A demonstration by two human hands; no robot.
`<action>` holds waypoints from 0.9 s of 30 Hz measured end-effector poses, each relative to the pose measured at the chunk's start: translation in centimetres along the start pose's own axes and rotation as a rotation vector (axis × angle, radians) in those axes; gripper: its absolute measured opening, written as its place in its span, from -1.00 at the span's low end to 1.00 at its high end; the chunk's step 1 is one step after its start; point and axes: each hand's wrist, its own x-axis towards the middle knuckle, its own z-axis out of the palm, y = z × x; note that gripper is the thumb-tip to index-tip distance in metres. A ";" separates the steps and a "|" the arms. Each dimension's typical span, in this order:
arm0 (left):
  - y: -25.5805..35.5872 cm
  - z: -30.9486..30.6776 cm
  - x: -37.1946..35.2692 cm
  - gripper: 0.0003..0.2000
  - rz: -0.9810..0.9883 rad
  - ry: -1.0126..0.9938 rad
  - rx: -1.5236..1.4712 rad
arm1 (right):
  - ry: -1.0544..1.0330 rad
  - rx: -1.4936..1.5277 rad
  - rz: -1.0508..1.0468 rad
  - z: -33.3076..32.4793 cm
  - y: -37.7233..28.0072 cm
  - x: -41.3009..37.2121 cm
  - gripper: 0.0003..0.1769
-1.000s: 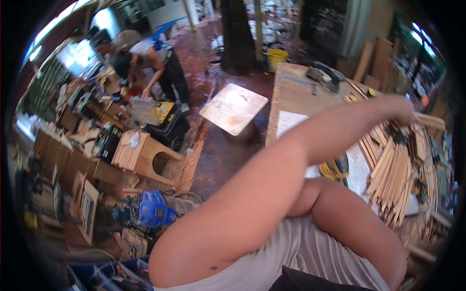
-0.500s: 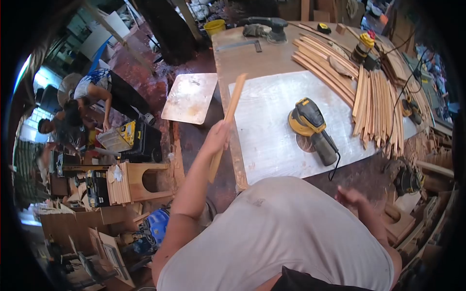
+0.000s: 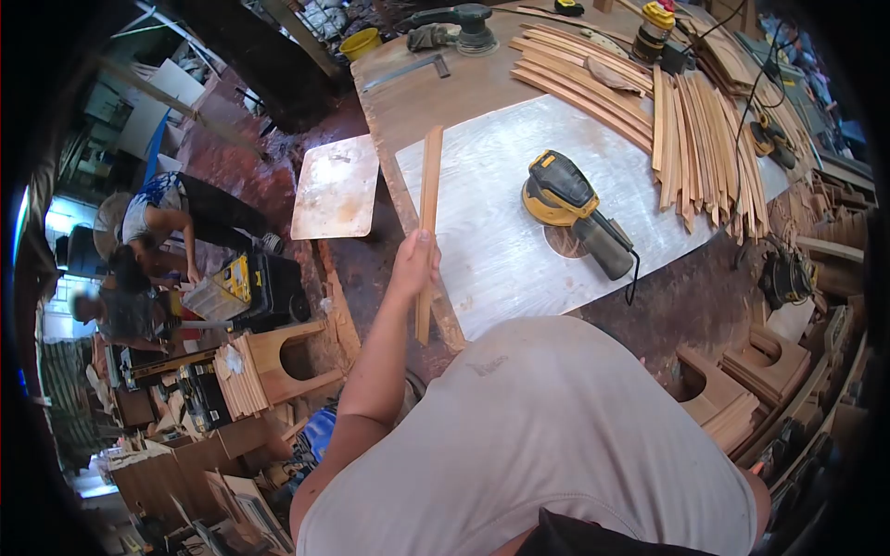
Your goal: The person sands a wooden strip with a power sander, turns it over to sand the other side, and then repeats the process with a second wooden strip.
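Note:
My left hand [image 3: 414, 267] is closed around a narrow wooden strip [image 3: 431, 181] near its middle. The strip points away from me over the left edge of the workbench [image 3: 382, 88]. To its right, a yellow and black orbital sander [image 3: 567, 208] lies on the pale sheet [image 3: 473, 250] covering part of the bench, its cord hanging over the near edge. My right hand is out of sight, hidden beyond my torso.
Stacks of wooden strips [image 3: 709, 148] lie on the right of the bench, another sander [image 3: 473, 32] and a metal square [image 3: 408, 69] at the back. A square-topped stool [image 3: 336, 190] stands left. Two people [image 3: 153, 222] bend by a black toolbox [image 3: 278, 287]. Cut wooden panels [image 3: 714, 398] sit low right.
My right hand has dropped out of view. The strip in my left hand has turned more upright in the picture. The view has shifted, so the bench appears farther left and higher.

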 end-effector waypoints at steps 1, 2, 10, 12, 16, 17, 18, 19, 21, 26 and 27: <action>0.0 0.1 0.1 -0.63 -0.003 -0.006 0.001 | 0.002 0.004 -0.002 0.0 0.1 -0.1 -0.26; 0.3 0.4 0.0 -0.63 -0.019 -0.006 0.001 | 0.007 0.013 -0.005 0.2 0.1 -0.1 -0.25; -1.4 1.2 0.2 -0.61 -0.067 -0.004 -0.031 | 0.014 0.020 -0.005 1.0 0.5 -0.2 -0.21; -1.4 1.1 -0.1 -0.62 -0.052 -0.046 -0.010 | 0.010 0.013 -0.006 1.2 0.4 -0.1 -0.21; -1.9 0.8 -0.6 -0.62 -0.086 -0.047 -0.039 | 0.010 0.017 -0.007 1.4 0.6 -0.1 -0.19; -2.2 0.7 -0.7 -0.62 -0.110 -0.021 -0.026 | 0.012 0.020 -0.006 1.4 0.8 -0.2 -0.18; -2.3 0.7 -0.7 -0.61 -0.127 0.005 -0.015 | 0.017 0.022 -0.009 1.5 0.7 -0.2 -0.17; -2.5 0.5 -0.7 -0.61 -0.125 0.002 -0.025 | 0.016 0.021 -0.010 1.5 0.8 -0.5 -0.17; -2.8 0.2 -1.2 -0.60 -0.112 -0.013 -0.017 | 0.017 0.023 -0.008 1.6 1.0 -0.7 -0.16; -3.1 -0.3 -2.3 -0.62 -0.118 0.047 -0.072 | 0.019 0.023 -0.002 1.9 1.6 -1.3 -0.13; -3.5 -0.6 -2.3 -0.62 -0.080 0.025 -0.042 | 0.024 0.026 -0.001 2.0 1.7 -1.4 -0.13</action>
